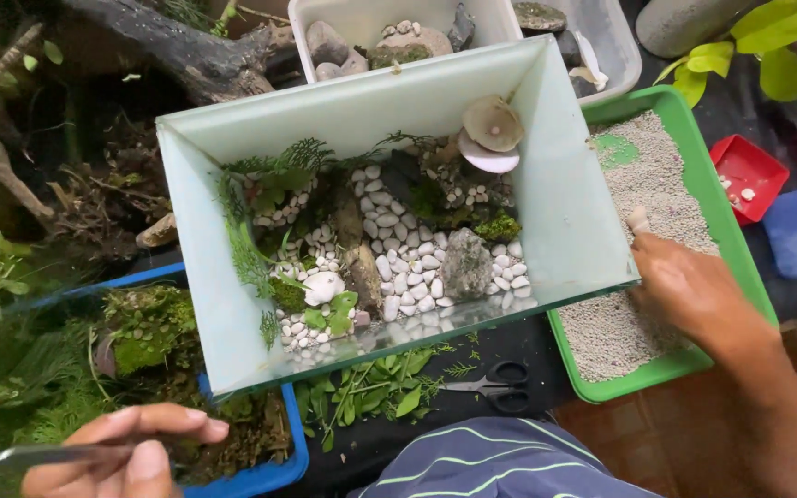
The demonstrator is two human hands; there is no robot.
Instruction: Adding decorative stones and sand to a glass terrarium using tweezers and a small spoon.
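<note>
Fingers [154, 433] of left hand [126, 452] pinch long tweezers [57, 454] over blue moss tray [269, 475]. Right hand [689, 290] rests, loosely curled, in green gravel tray [694, 120] beside glass tank [546, 166]. Advise steady, low tweezer grip.

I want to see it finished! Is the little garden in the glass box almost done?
Mostly. The glass box already has white pebbles, ferns, a grey rock and shells. Now the left hand holds tweezers over the moss tray, and the right hand reaches into the gravel tray. Some dark soil shows bare.
</note>
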